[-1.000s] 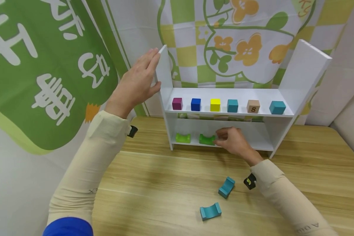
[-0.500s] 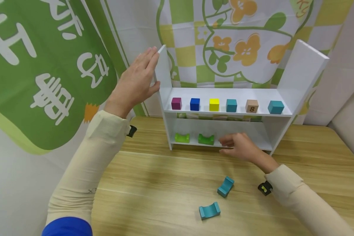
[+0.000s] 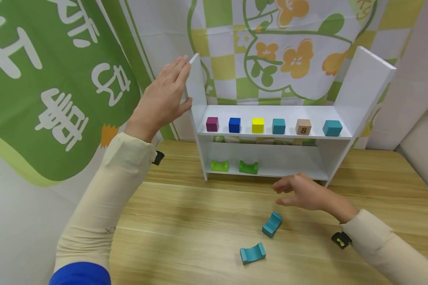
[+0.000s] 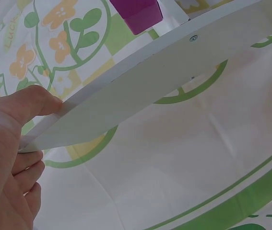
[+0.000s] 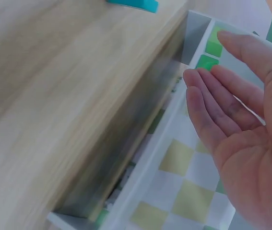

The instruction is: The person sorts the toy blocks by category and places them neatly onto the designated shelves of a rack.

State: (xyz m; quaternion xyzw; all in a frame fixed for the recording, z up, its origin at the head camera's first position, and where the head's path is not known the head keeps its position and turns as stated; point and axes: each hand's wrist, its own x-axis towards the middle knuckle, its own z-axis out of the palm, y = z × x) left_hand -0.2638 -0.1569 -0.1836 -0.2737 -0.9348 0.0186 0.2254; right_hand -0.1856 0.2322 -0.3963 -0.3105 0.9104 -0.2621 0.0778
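A white two-tier shelf (image 3: 364, 89) stands upright on the wooden table. My left hand (image 3: 159, 101) grips its left side panel (image 4: 92, 112), thumb on one face and fingers on the other in the left wrist view. My right hand (image 3: 304, 192) hovers over the table in front of the lower board, fingers loosely bent and holding nothing. A light green arch block (image 3: 219, 166) and a darker green arch block (image 3: 248, 167) sit on the lower board, hollows up. Two teal arch blocks lie on the table: one angled (image 3: 272, 224), one nearer me (image 3: 253, 253).
Cubes line the upper board: purple (image 3: 212, 124), blue (image 3: 234, 125), yellow (image 3: 258, 125), teal (image 3: 279, 126), wooden with an 8 (image 3: 303, 127), and another teal cube (image 3: 332, 128). A patterned cloth (image 3: 228, 23) hangs behind; a green banner (image 3: 57, 99) hangs at left.
My right hand has let go of the darker green arch block on the lower board and drawn back toward me and to the right. The left hand stays on the side panel.
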